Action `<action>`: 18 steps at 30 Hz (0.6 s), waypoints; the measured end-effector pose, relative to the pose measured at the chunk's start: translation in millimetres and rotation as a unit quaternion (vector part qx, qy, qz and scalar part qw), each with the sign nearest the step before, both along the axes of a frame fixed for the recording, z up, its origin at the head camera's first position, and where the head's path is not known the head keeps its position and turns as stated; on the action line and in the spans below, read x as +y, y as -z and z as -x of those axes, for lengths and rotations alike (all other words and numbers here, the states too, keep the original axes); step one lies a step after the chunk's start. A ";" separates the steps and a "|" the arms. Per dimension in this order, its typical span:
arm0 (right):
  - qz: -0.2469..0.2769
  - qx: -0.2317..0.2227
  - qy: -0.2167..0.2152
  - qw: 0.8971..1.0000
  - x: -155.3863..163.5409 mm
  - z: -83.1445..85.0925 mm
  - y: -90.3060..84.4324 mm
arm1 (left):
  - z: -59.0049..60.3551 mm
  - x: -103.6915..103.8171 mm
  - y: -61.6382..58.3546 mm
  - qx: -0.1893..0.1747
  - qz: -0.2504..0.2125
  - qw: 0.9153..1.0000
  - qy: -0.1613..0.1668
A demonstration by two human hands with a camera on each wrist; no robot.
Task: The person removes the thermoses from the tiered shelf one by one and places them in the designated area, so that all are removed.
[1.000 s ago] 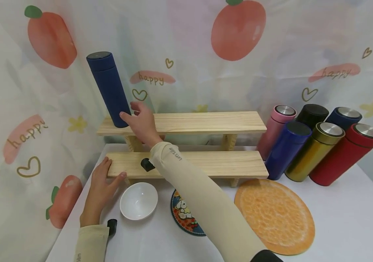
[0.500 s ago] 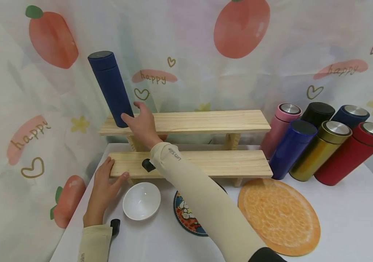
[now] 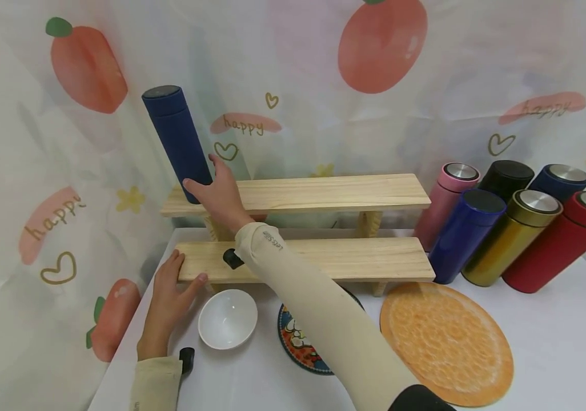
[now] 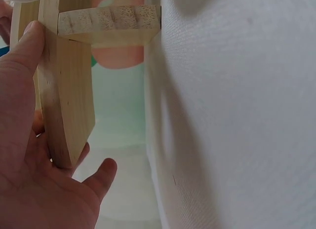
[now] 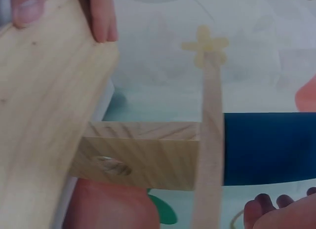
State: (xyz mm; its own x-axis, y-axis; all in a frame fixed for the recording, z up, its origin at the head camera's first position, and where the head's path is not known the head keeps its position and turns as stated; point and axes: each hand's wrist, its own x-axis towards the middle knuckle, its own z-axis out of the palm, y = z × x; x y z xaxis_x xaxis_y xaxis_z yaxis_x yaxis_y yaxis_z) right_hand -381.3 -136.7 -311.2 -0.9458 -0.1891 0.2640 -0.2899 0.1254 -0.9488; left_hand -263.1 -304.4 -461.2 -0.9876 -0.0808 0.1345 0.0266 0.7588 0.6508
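Note:
A tall navy thermos flask (image 3: 179, 142) stands at the left end of the upper wooden shelf (image 3: 324, 192). My right hand (image 3: 223, 194) is at its lower right side, thumb across its front in the head view. In the right wrist view, a gap separates the fingertips (image 5: 266, 202) from the flask (image 5: 269, 149). With my left hand (image 3: 167, 305) I hold the left end of the lower wooden shelf (image 3: 354, 260). The thumb lies on its front edge, and in the left wrist view the fingers (image 4: 102, 177) reach round the board (image 4: 74, 105).
To the right stand several thermos flasks: pink (image 3: 444, 205), black (image 3: 506, 174), navy (image 3: 560, 180), blue (image 3: 465, 237), gold (image 3: 511, 240) and red (image 3: 560, 245). A white bowl (image 3: 228, 319), a patterned round mat (image 3: 298, 342) and an orange round mat (image 3: 447, 342) lie in front.
My right thumb has moved slightly left across the flask's front, and the index finger has straightened a little. The head view has shifted slightly. The flask and left hand keep their places.

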 end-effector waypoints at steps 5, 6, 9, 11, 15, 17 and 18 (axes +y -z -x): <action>-0.001 0.006 0.003 1.000 -3.9 8.5 -12.9 | 1.4 2.0 -1.1 -0.005 0.001 1.000 -0.001; -0.002 0.009 0.005 1.000 -5.0 10.5 -15.7 | 2.1 2.1 -1.6 -0.003 0.003 1.000 0.000; 0.002 0.017 0.006 1.000 -9.6 15.5 -23.8 | 3.4 2.6 -3.6 0.001 0.004 1.000 -0.002; 0.001 0.022 0.003 1.000 -13.2 17.6 -27.7 | 3.4 2.0 -5.0 -0.001 0.005 1.000 -0.006; -0.006 0.018 0.006 1.000 -19.1 19.4 -29.8 | 1.8 1.0 -4.6 -0.018 0.003 1.000 -0.011; -0.017 0.013 0.012 1.000 -21.2 21.0 -28.9 | 1.5 1.0 -2.9 -0.023 0.002 1.000 -0.012; -0.021 0.011 0.014 1.000 -22.0 21.9 -28.5 | 1.4 1.1 -2.0 -0.025 0.002 1.000 -0.013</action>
